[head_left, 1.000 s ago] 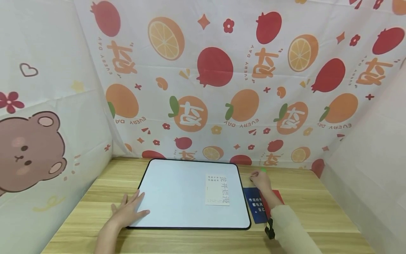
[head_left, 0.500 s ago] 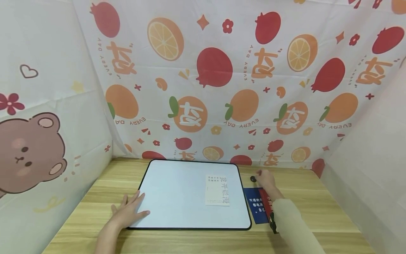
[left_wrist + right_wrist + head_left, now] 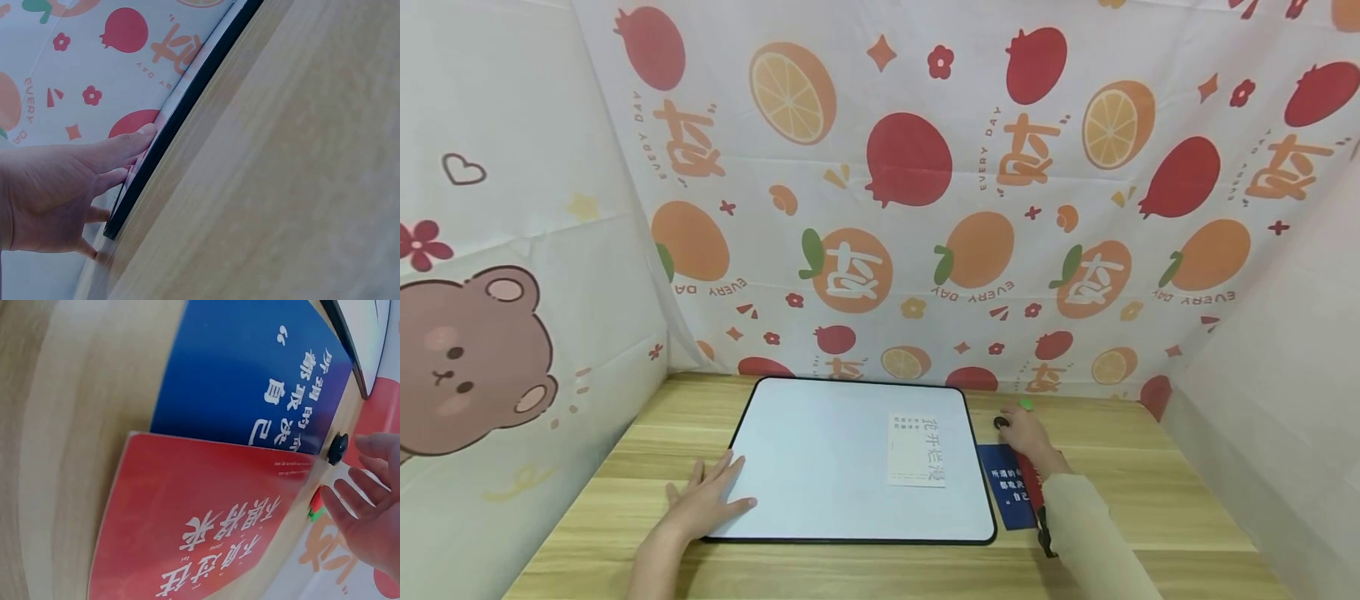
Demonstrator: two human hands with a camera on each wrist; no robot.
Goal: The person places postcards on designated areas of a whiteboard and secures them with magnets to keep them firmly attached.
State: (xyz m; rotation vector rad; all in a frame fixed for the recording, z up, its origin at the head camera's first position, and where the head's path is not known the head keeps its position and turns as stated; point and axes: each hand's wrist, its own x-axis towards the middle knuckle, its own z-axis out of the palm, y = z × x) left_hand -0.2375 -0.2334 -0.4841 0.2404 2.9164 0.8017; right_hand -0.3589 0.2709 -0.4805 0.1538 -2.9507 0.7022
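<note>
The left hand [image 3: 700, 504] rests with spread fingers on the left edge of a black-framed whiteboard [image 3: 820, 467]; its fingertips also show at the frame in the left wrist view. A pale card [image 3: 916, 450] with printed characters lies on the board's right part. To the right of the board, the right hand [image 3: 1028, 433] hovers low with loosely bent fingers, beside a black round button-shaped piece [image 3: 338, 449]. No grip on it shows. Small red [image 3: 317, 500] and green [image 3: 315, 514] pieces lie near the fingertips.
A blue card [image 3: 250, 375] lies beside the board, with a red card [image 3: 200, 519] overlapping it; the right forearm partly covers them in the head view. A fruit-print cloth [image 3: 910, 292] hangs behind the wooden table [image 3: 820, 571]. Pale cloths stand at both sides.
The right hand first shifted right, uncovering the black piece, then came slightly back toward it. The green piece, hidden half a second ago, shows again. The left hand stays on the board.
</note>
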